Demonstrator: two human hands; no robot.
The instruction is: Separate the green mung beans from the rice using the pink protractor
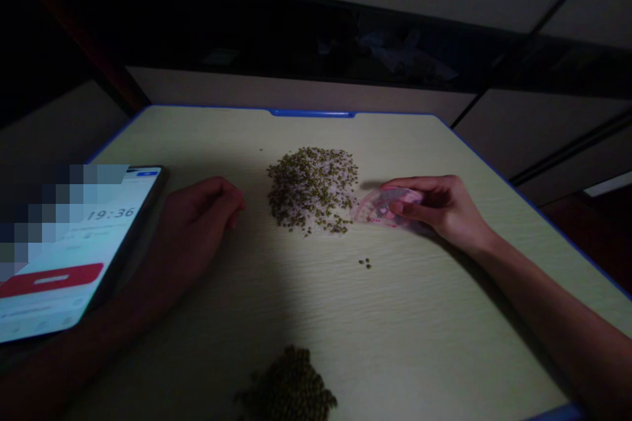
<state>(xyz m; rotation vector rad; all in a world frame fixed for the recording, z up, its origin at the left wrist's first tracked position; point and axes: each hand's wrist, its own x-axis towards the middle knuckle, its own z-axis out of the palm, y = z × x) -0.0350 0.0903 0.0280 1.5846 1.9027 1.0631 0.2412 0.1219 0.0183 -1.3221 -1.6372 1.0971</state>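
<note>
Near the mixed pile (312,189), right hand (439,207) pinches a card (382,206), left hand (197,223) loosely curled, empty — a sorted heap (289,388) lies nearer; most remains.

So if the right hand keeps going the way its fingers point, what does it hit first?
The right hand, holding a pink card, points left toward the mixed pile of green beans and white grains. The card's edge would meet that pile first; it already looks close to it, though depth is unclear.

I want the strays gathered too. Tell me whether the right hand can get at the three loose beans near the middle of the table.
Probably yes. The right hand rests just beyond the loose beans, and only bare table lies between them. But its grip is already on a pink scoop, so the fingers are not free.
</note>
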